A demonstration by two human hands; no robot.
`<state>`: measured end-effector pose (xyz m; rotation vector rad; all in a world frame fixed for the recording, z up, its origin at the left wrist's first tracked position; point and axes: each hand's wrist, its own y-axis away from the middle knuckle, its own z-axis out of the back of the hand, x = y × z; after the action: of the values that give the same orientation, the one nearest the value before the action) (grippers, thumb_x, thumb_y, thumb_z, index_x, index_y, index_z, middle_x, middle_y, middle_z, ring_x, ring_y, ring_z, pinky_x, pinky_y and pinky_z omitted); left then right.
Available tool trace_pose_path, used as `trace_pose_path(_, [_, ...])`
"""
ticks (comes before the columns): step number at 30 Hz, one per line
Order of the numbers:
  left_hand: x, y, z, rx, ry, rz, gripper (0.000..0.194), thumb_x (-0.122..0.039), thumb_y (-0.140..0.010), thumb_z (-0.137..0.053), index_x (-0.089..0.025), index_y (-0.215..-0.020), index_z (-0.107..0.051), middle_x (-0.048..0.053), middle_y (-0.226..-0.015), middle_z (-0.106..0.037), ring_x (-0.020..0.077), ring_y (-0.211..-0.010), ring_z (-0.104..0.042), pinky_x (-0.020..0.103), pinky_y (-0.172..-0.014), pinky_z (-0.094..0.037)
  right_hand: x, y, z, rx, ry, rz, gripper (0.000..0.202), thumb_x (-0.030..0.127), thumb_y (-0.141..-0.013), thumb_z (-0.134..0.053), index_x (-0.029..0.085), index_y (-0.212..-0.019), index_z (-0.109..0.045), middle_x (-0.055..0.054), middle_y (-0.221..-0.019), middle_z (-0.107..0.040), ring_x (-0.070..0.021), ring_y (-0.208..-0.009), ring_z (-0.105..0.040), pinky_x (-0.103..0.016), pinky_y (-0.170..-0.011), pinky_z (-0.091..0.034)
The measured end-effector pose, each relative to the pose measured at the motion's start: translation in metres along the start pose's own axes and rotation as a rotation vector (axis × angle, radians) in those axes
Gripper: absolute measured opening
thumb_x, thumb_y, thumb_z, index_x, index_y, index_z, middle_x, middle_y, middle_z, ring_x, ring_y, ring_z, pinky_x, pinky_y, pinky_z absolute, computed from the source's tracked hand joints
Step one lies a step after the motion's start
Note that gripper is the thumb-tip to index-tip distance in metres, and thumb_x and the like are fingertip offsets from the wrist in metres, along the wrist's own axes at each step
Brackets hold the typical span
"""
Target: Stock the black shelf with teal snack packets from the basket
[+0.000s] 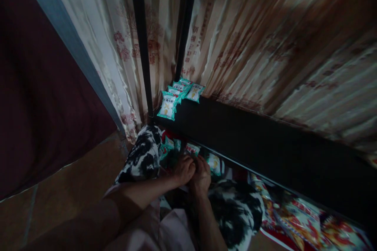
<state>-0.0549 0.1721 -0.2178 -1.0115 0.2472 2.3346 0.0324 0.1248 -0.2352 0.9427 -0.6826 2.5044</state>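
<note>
The left hand (185,170) and right hand (201,176) curl together, whether gripping anything I cannot tell; a red-white-and-teal plastic packet (192,149) lies just beyond, neither clearly nearer.

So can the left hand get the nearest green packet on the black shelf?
Probably yes: the left hand must come up past the edge of the black shelf, but nothing covers the front of the green packet.
</note>
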Motion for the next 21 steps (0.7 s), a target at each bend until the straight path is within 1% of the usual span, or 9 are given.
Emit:
trace_pose_path(3, [0.007, 0.005, -0.006, 0.059, -0.037, 0.031, 0.024, -0.013, -0.088, -0.035, -0.018, -0.094, -0.059, 0.006, -0.105, -0.063, 0.0158, -0.109, -0.054, 0.034, -0.101, -0.042, 0.004, 0.002, 0.006, -0.024, 0.106, -0.115, 0.036, 0.034, -0.079, -0.041, 0.018, -0.101, -0.065, -0.012, -0.108, -0.062, -0.0260, -0.101, -0.055, -0.039, -0.086, -0.045])
trace_pose_path(6, [0.011, 0.013, -0.010, 0.105, -0.048, 0.072, 0.027, -0.013, -0.089, -0.036, -0.017, -0.104, -0.057, 0.007, -0.112, -0.062, 0.0169, -0.112, -0.054, 0.036, -0.103, -0.040, 0.007, 0.003, 0.015, -0.040, 0.185, -0.240, 0.037, 0.034, -0.080, -0.037, 0.018, -0.100, -0.064, -0.013, -0.101, -0.062, -0.0276, -0.098, -0.056, -0.039, -0.084, -0.044])
trace_pose_path(10, [0.005, 0.020, -0.010, 0.173, -0.024, 0.143, 0.032, -0.016, -0.086, -0.043, -0.018, -0.115, -0.054, 0.008, -0.122, -0.060, 0.0192, -0.117, -0.052, 0.035, -0.106, -0.037, 0.002, 0.007, 0.022, 0.019, 0.233, -0.392, 0.039, 0.038, -0.080, -0.037, 0.018, -0.103, -0.061, -0.015, -0.099, -0.061, -0.0294, -0.092, -0.059, -0.038, -0.074, -0.045])
trace_pose_path(13, [0.000, 0.019, -0.007, 0.199, -0.006, 0.192, 0.037, -0.019, -0.084, -0.047, -0.015, -0.120, -0.053, 0.011, -0.123, -0.059, 0.0219, -0.117, -0.053, 0.035, -0.104, -0.038, -0.005, 0.009, 0.020, 0.092, 0.202, -0.497, 0.037, 0.040, -0.078, -0.040, 0.018, -0.097, -0.062, -0.015, -0.089, -0.063, -0.0287, -0.081, -0.062, -0.037, -0.068, -0.045])
trace_pose_path(17, [-0.001, 0.017, -0.006, 0.216, 0.039, 0.253, 0.041, -0.021, -0.083, -0.049, -0.013, -0.123, -0.052, 0.012, -0.122, -0.060, 0.0225, -0.115, -0.055, 0.033, -0.101, -0.040, -0.013, 0.008, 0.016, 0.139, 0.173, -0.529, 0.035, 0.040, -0.075, -0.044, 0.018, -0.094, -0.063, -0.015, -0.084, -0.066, -0.0286, -0.076, -0.064, -0.036, -0.065, -0.045])
trace_pose_path(21, [0.001, 0.016, -0.006, 0.213, 0.109, 0.324, 0.041, -0.026, -0.084, -0.050, -0.013, -0.123, -0.052, 0.012, -0.124, -0.059, 0.0224, -0.117, -0.054, 0.032, -0.101, -0.039, -0.012, 0.007, 0.016, 0.185, 0.141, -0.546, 0.035, 0.042, -0.076, -0.043, 0.020, -0.096, -0.062, -0.011, -0.078, -0.068, -0.0265, -0.069, -0.065, -0.033, -0.058, -0.043])
